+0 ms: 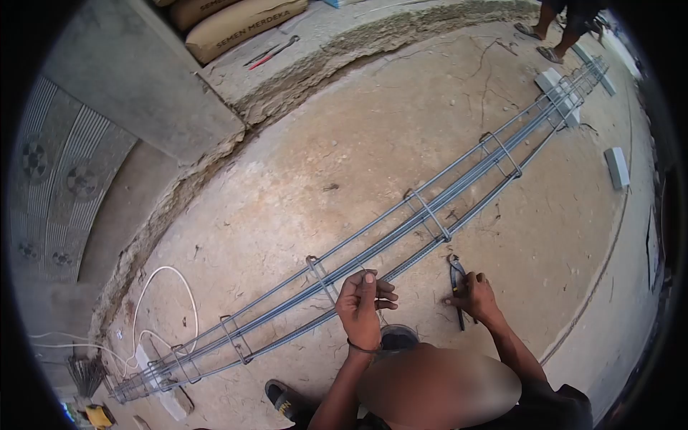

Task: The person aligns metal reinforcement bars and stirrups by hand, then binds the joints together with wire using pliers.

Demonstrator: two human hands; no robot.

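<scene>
A long cage of steel rebar (380, 247) with several square stirrups (428, 215) runs diagonally in front of me, raised on blocks. My left hand (364, 307) is at the near side of the cage, palm turned up, thumb pressed to the index finger. Whatever thin thing it may pinch is too small to make out. To the right, my right hand (476, 297) is closed around the handles of a pair of end-cutting pincers (456, 266). Their jaws point away from me, apart from the bars.
Light blocks (560, 100) support the cage's far end, and another block (163, 383) its near end. A loose block (617, 168) lies at right. A white cable (195, 308) loops at left. Cement bags (244, 30) and a red-handled tool (274, 53) lie on the ledge. A person's feet (548, 54) stand far right.
</scene>
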